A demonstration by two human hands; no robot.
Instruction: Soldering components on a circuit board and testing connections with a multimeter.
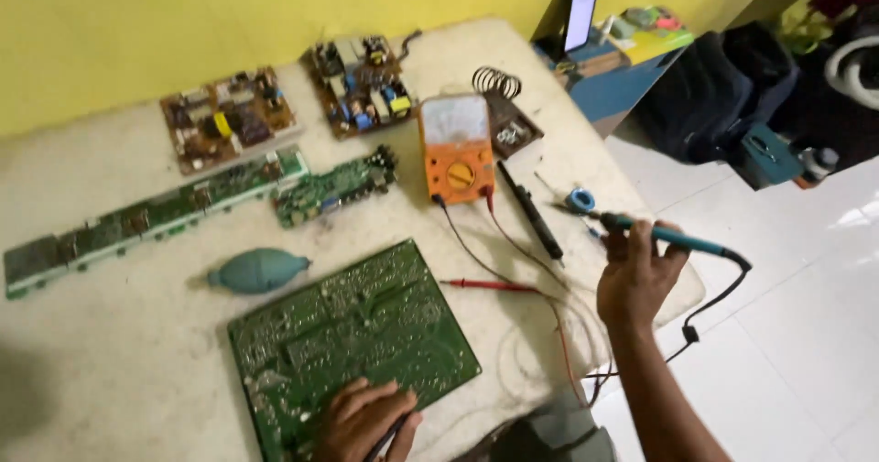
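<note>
My right hand (634,274) is raised over the table's right edge, gripping a teal-handled soldering iron (673,238) whose tip points left toward a small blue solder spool (580,200). A black cord hangs from the iron's rear end. My left hand (362,419) rests on the near edge of a large green circuit board (352,329) lying solder side up, and holds a thin dark tool (389,437) between its fingers.
An orange analog multimeter (455,147) sits mid-table with a red probe (490,285) and a black probe (531,211). A teal rubber blower (258,270), several other circuit boards (229,119), a coil stand (497,82) and a lit phone (582,9) surround it.
</note>
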